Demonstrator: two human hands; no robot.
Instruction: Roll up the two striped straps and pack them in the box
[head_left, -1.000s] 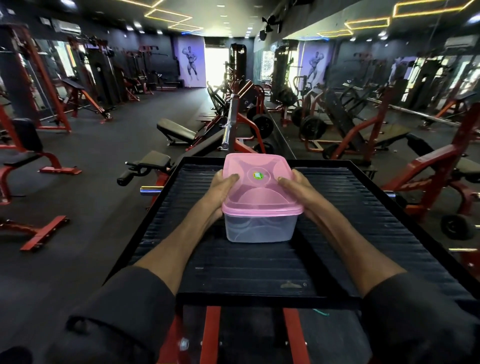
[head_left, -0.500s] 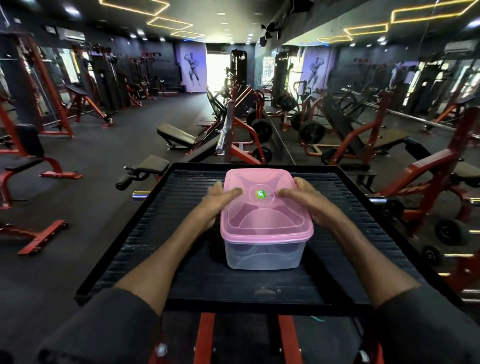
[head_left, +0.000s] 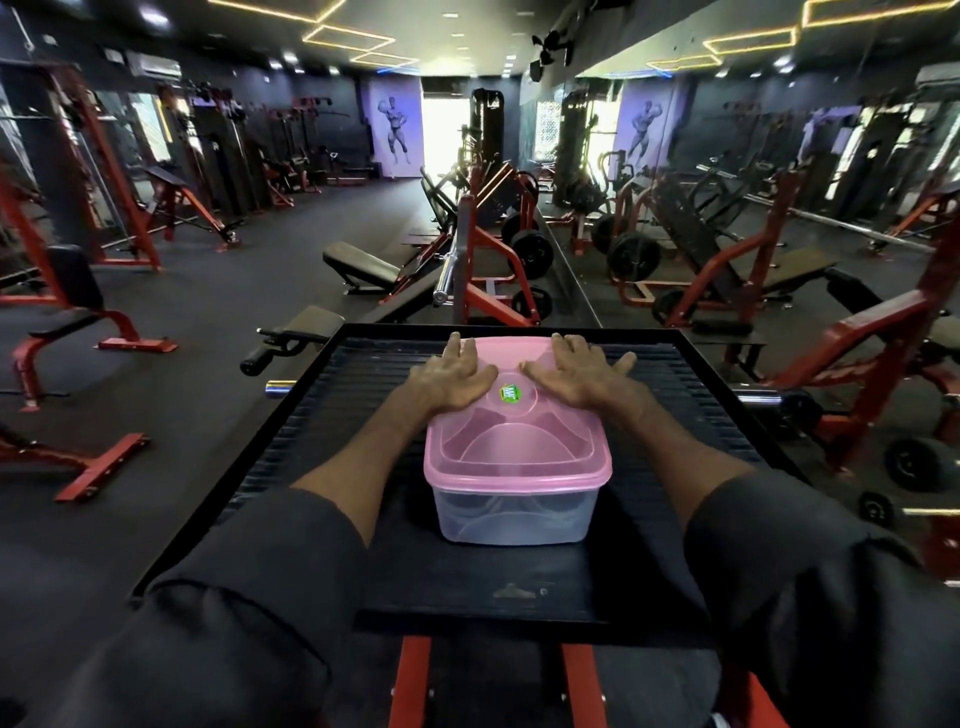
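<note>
A clear plastic box (head_left: 511, 514) with a pink lid (head_left: 519, 447) stands on the black ribbed platform (head_left: 332, 415). A green round sticker (head_left: 510, 393) marks the lid's top. My left hand (head_left: 449, 376) lies flat on the far left part of the lid, fingers spread. My right hand (head_left: 576, 374) lies flat on the far right part, fingers spread. Neither hand grips anything. Through the box wall I make out faint shapes, but I cannot tell whether they are the striped straps.
The platform sits on a red metal frame (head_left: 413, 680). A padded handle (head_left: 260, 361) and a chrome bar end (head_left: 278, 387) jut out at its left. Red gym machines, benches and weight plates (head_left: 634, 257) stand all around on the dark floor.
My hands left the box's sides and now rest flat on top of the lid. The view has moved closer over the box.
</note>
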